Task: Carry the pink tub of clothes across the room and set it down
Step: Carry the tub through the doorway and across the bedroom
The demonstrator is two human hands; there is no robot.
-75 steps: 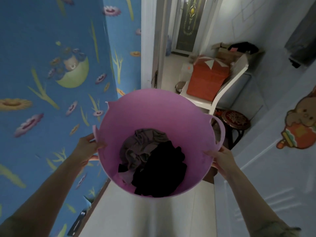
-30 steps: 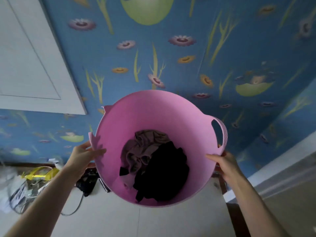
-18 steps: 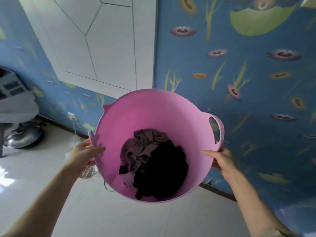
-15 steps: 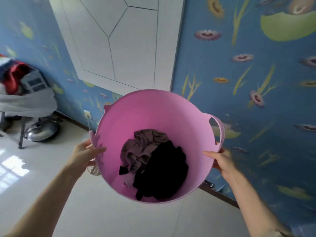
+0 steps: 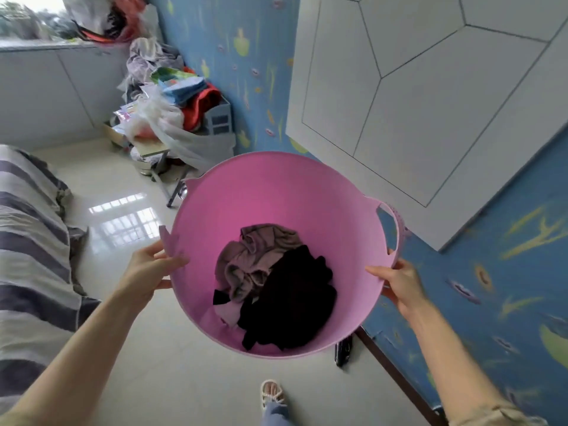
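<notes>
The round pink tub (image 5: 276, 192) is held up in the air in front of me, above the pale tiled floor. A mauve-grey garment (image 5: 252, 256) and a black garment (image 5: 292, 299) lie crumpled in its bottom. My left hand (image 5: 147, 272) grips the tub's left rim, thumb inside the rim. My right hand (image 5: 399, 281) grips the right rim just below the tub's loop handle (image 5: 396, 229).
A bed with a grey-striped cover (image 5: 27, 241) fills the left. A small table piled with bags and clothes (image 5: 172, 112) stands at the back by the blue patterned wall (image 5: 491, 287). A white panelled door (image 5: 430, 96) is at the right. My foot (image 5: 272, 392) is below.
The view has swung left along the blue wall, past the white door, into the room. The bed and cluttered table have come into view. Both hands keep the same hold on the tub.
</notes>
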